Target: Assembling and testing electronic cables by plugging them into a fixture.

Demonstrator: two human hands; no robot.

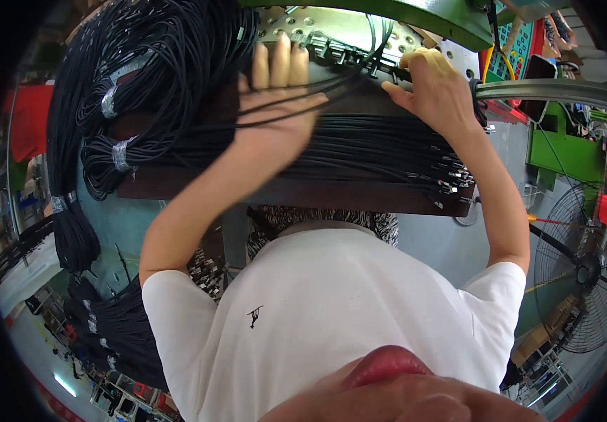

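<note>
My left hand [279, 116] is turned palm up with its fingers stretched out. A few black cables [366, 74] run across its palm and fingers, and the hand is not closed round them. Beyond it a metal fixture [345, 53] with a row of small black clamps sits on a perforated metal plate [303, 22]. My right hand [438, 91] is at the fixture's right end, fingers curled and thumb toward the clamps. Whatever lies under those fingertips is hidden.
Bundled black cables [156, 77] are heaped at the left, tied with clear wrap. More cables with metal ends [451, 179] lie along the dark table edge [282, 193]. A green machine frame [416, 17] arches above the plate. A floor fan [584, 271] stands at the right.
</note>
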